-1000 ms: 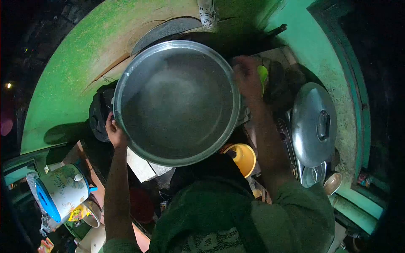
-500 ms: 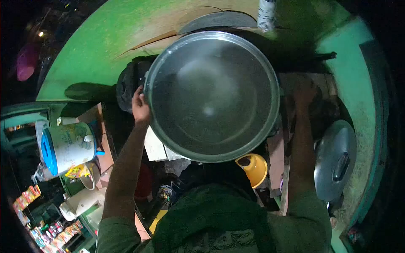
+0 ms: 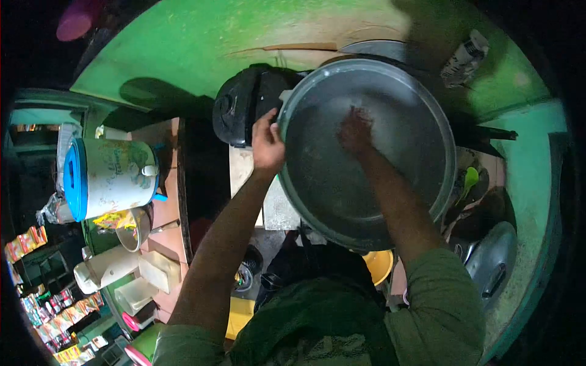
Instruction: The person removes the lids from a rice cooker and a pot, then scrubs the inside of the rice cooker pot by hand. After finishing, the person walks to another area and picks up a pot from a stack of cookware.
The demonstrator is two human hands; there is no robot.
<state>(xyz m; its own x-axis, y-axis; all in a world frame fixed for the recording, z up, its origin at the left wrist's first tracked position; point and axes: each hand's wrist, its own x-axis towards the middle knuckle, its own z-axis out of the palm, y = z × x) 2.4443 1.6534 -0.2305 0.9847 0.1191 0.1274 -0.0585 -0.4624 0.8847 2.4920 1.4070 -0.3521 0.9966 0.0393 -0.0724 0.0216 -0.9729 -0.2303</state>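
Observation:
A large, wide metal pot (image 3: 448,165) takes up the middle of the view, its open mouth facing me and its inside grey and cloudy. At its left rim, just below a small lug handle, my left hand (image 3: 268,149) is closed on the edge. My right hand (image 3: 355,131) reaches over the near right rim into the pot, over the pale patch inside. Motion smears its fingers, and I cannot tell if they hold anything. Left of the pot, close beyond my left fingers, stands a black rounded appliance (image 3: 235,107).
A white drinks cooler with a blue lid (image 3: 116,180) stands left on a tiled counter (image 3: 168,207). At right, a metal lid (image 3: 497,256) leans by the green wall (image 3: 531,177), near a light-green spoon (image 3: 470,180). A yellow container (image 3: 379,265) sits below the pot.
My right hand has come from beside the pot's right side into the pot. My left hand stays at the left rim. The view has shifted, so the pot appears further right.

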